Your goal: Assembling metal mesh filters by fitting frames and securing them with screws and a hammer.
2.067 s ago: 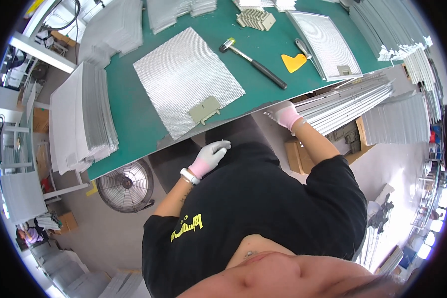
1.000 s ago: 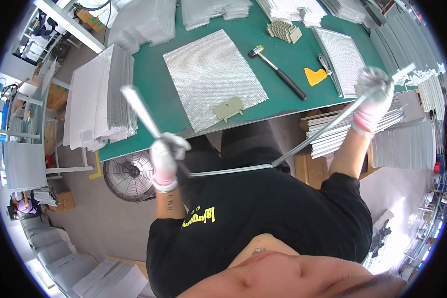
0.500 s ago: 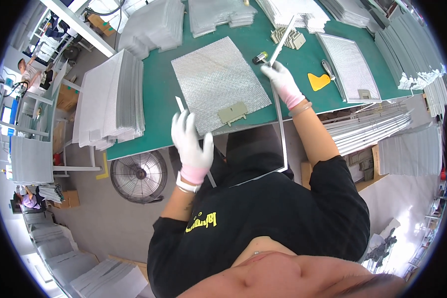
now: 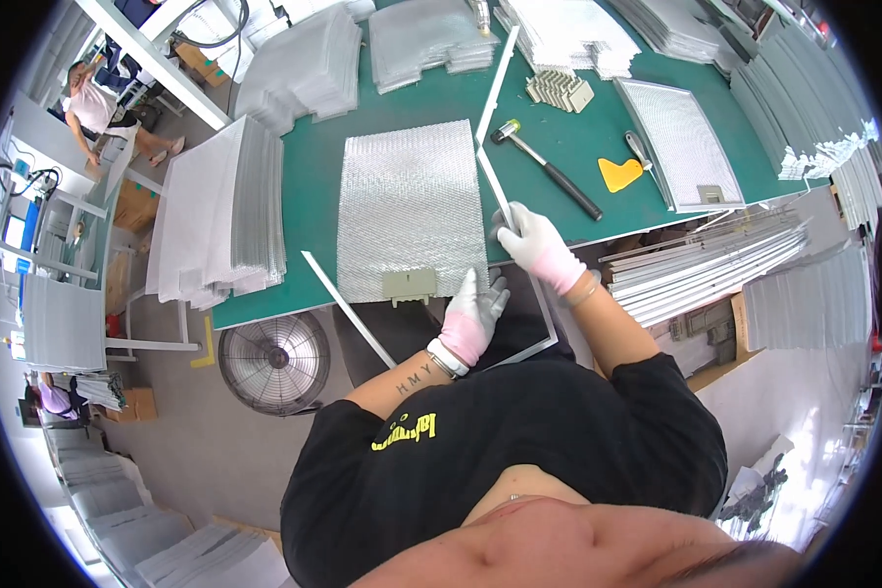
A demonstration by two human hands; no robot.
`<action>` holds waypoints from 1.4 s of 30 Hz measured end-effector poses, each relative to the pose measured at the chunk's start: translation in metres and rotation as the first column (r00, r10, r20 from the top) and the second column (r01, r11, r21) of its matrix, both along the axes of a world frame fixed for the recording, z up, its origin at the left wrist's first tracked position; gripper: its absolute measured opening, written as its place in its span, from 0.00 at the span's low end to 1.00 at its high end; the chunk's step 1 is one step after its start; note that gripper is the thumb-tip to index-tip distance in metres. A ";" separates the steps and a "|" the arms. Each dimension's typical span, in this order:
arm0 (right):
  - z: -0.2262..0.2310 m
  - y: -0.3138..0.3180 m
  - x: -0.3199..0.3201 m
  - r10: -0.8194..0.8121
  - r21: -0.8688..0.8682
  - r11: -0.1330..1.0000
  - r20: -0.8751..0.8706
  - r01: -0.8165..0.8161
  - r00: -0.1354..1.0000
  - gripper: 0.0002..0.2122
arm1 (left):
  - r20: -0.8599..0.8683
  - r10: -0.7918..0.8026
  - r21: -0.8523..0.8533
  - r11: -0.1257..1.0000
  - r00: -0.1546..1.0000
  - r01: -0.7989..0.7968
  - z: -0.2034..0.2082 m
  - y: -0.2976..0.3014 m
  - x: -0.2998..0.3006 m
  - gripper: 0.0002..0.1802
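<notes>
My right hand [image 4: 537,247] is closed around a thin white metal frame strip [image 4: 494,180] beside the mesh sheet. The jointed strip runs on past the table's front edge and bends round near my lap; its other end [image 4: 341,302] sticks up left of the sheet. My left hand [image 4: 474,316] is at the sheet's near right corner, fingers apart, touching its edge. The silvery mesh sheet [image 4: 412,201] lies squarely on the green table, slightly over the front edge. A grey-beige plastic plate [image 4: 409,285] sits on its near edge.
Right of the strip lie a hammer [image 4: 549,171], a yellow scraper [image 4: 619,175] and a finished-looking framed mesh panel [image 4: 678,147]. Beige plastic parts [image 4: 560,92] stand behind. Stacked mesh sheets [image 4: 216,211] rise at left. A floor fan [image 4: 276,361] stands below; another person [image 4: 103,103] is far left.
The mesh sheet has turned square to me. My left hand moved right to its corner. My right hand slid nearer along the strip, and the hammer now lies in full view.
</notes>
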State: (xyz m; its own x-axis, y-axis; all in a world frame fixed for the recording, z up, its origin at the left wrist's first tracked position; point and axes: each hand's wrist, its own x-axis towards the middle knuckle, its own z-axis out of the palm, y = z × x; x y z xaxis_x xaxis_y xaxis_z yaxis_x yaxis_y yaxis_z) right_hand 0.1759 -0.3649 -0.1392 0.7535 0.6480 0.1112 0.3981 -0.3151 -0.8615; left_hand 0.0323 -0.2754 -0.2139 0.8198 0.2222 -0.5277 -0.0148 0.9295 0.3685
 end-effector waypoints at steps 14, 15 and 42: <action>-0.011 -0.008 -0.039 0.244 0.549 0.825 -0.562 0.136 0.790 0.27 | 0.376 0.046 0.068 0.995 0.926 -0.077 0.061 0.071 0.074 0.16; -0.009 -0.004 -0.041 0.272 0.553 0.825 -0.565 0.114 0.779 0.27 | 0.379 0.053 0.070 0.994 0.924 -0.085 0.050 0.078 0.088 0.16; -0.031 -0.028 -0.072 0.260 0.496 0.862 -0.610 0.105 0.748 0.26 | 0.291 0.258 -0.122 0.965 0.921 -0.232 0.030 0.051 0.110 0.14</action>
